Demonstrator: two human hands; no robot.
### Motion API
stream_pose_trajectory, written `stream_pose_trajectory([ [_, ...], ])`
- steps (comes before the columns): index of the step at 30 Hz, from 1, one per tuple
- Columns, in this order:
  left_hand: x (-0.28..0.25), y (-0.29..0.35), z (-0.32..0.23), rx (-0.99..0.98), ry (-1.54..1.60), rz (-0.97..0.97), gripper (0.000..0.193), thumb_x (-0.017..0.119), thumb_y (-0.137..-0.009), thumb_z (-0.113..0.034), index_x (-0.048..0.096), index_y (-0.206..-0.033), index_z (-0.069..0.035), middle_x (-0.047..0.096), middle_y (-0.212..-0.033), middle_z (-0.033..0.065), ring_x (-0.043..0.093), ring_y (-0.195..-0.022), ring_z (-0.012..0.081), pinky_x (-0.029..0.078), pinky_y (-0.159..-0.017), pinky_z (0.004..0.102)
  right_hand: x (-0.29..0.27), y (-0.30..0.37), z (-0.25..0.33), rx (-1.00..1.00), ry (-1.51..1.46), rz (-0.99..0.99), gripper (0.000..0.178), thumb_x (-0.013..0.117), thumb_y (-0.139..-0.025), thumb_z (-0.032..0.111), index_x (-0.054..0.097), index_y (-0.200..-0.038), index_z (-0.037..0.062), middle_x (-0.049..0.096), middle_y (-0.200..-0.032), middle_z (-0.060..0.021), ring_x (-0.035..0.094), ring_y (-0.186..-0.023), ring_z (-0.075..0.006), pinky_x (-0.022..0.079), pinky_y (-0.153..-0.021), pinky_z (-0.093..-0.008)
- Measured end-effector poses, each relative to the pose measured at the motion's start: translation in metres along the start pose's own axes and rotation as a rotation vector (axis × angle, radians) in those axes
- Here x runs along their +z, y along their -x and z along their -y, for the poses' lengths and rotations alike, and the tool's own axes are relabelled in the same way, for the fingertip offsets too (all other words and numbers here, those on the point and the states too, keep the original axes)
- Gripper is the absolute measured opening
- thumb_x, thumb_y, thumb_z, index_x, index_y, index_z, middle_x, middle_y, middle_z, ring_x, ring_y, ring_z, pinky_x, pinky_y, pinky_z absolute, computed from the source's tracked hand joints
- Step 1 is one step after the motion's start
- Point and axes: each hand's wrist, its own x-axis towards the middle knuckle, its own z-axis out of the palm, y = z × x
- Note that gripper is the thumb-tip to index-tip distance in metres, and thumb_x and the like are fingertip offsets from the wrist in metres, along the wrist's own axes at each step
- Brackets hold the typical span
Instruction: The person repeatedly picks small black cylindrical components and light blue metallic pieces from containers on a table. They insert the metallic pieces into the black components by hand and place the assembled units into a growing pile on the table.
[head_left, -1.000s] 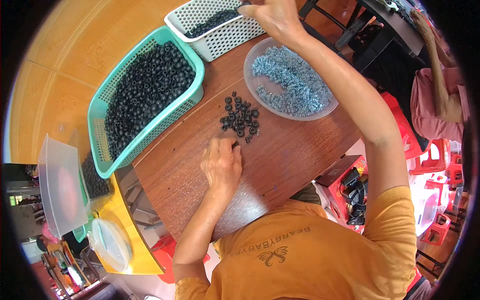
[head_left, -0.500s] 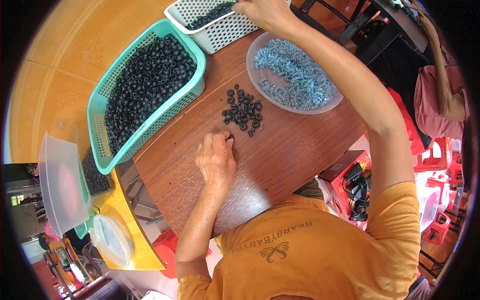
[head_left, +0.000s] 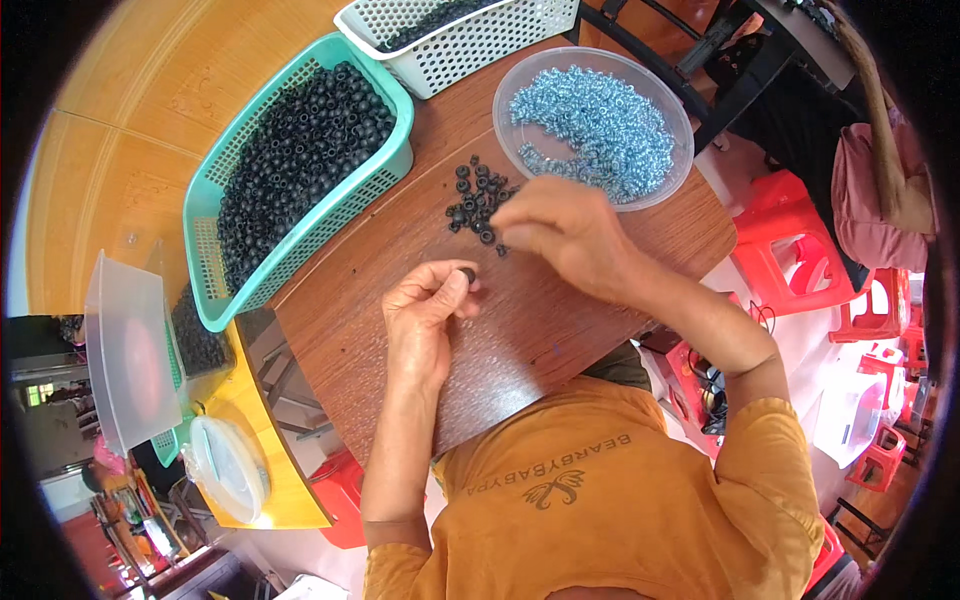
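Note:
My left hand (head_left: 418, 305) is raised just over the brown table, its thumb and fingers closed on a small black ring-shaped part (head_left: 467, 273). To its right, my right hand (head_left: 570, 232) is closed in a pinch beside the pile of black parts (head_left: 476, 198); whatever its fingertips hold is too small to make out. The loose pile mixes larger round pieces with smaller ones, and my right hand covers its right edge. Behind that hand stands a clear round tub (head_left: 508, 85) with many small shiny blue metal pieces (head_left: 610, 125).
A teal basket (head_left: 300, 262) full of black round parts stands at the left. Behind it is a white perforated basket (head_left: 480, 55) with small black pieces. Red stools (head_left: 790, 245) stand right of the table. A co-worker's arm (head_left: 880, 110) shows at the far right.
My right hand has come back from the white basket to the pile, with fingers pinched. My left hand has lifted and turned, showing the black part between its fingers.

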Motion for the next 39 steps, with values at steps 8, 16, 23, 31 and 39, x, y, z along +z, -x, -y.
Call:
stream_pose_trajectory([
  [8,0.018,0.026,0.011,-0.156,0.596,0.015,0.019,0.062,-0.085,-0.015,0.061,-0.094,0.002,0.063,-0.081,0.0089,0.057,-0.066,0.0186,0.045,-0.063,0.0297,0.022,0.030,0.029,-0.059,-0.042,-0.022,0.016,0.067,-0.068,0.007,0.065,-0.084,0.0052,0.061,-0.085,-0.0057,0.055,-0.081,-0.0242,0.045,-0.070,-0.0338],
  [16,0.021,0.033,0.011,-0.158,0.513,0.027,0.017,0.061,-0.086,-0.012,0.060,-0.097,0.000,0.063,-0.084,0.0072,0.059,-0.069,0.0182,0.046,-0.063,0.0289,0.024,0.043,0.029,0.110,-0.236,-0.041,0.015,0.067,-0.070,0.001,0.065,-0.085,0.0030,0.061,-0.087,-0.0056,0.056,-0.084,-0.0214,0.045,-0.073,-0.0312],
  [23,0.021,0.034,0.020,-0.150,0.574,-0.031,0.015,0.061,-0.085,-0.005,0.058,-0.099,0.000,0.062,-0.083,0.0073,0.059,-0.068,0.0176,0.047,-0.064,0.0295,0.025,0.047,0.031,0.153,-0.217,0.007,0.017,0.065,-0.072,-0.002,0.065,-0.089,0.0019,0.060,-0.091,-0.0061,0.056,-0.086,-0.0192,0.045,-0.074,-0.0286],
  [31,0.022,0.039,0.021,-0.131,0.552,-0.010,0.010,0.062,-0.083,-0.004,0.059,-0.091,0.000,0.062,-0.080,0.0087,0.061,-0.070,0.0207,0.048,-0.064,0.0310,0.030,0.052,0.033,0.292,-0.378,-0.066,0.010,0.064,-0.072,-0.002,0.063,-0.081,0.0015,0.059,-0.085,-0.0057,0.055,-0.081,-0.0180,0.045,-0.070,-0.0277],
  [39,0.014,0.038,0.028,-0.197,0.592,0.039,0.011,0.063,-0.081,-0.002,0.059,-0.091,0.000,0.063,-0.079,0.0099,0.062,-0.068,0.0226,0.049,-0.064,0.0316,0.024,0.049,0.033,0.405,-0.447,0.107,0.010,0.060,-0.077,-0.006,0.062,-0.086,-0.0026,0.058,-0.093,-0.0058,0.054,-0.086,-0.0104,0.045,-0.073,-0.0225],
])
